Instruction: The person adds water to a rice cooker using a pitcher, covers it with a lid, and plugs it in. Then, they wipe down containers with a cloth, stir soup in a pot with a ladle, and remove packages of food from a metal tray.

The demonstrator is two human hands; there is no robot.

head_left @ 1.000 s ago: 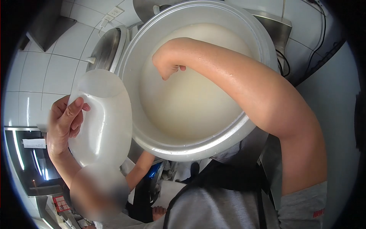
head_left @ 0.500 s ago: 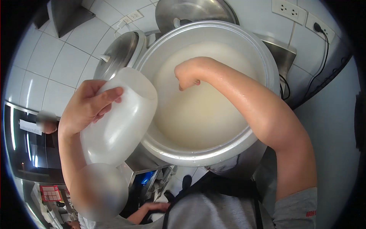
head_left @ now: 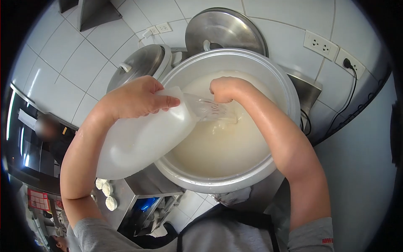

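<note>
Left hand (head_left: pixel 134 98) clenched near the mouth of a large translucent plastic jug (head_left: pixel 140 138), thumb laid along its side; the other fingers partly hidden. Jug tipped, body slanting down toward the left forearm, mouth over the wide metal pot (head_left: pixel 201 184), clear water (head_left: pixel 205 110) spilling into cloudy whitish liquid (head_left: pixel 212 157). Right hand (head_left: pixel 224 89) bent at the wrist inside the pot's rim, beside the stream, fingers curled under; cannot tell whether they grasp anything. Handling, by my reckoning: jug smooth, slightly flexible, slick when wet, hardly fragile; fairly heavy with water, the load shifting as it drains. Best hold seems firm at the neck, with support under the lower body if full. Pot looks stiff and, filled, too heavy for a casual lift; rim wet, so both sides would want gripping. Behind: a round steel lid (head_left: pixel 224 31) against the tiled wall (head_left: pixel 285 40). Lower left, small white bowls (head_left: pixel 108 189) on a steel counter (head_left: pixel 147 180).
</note>
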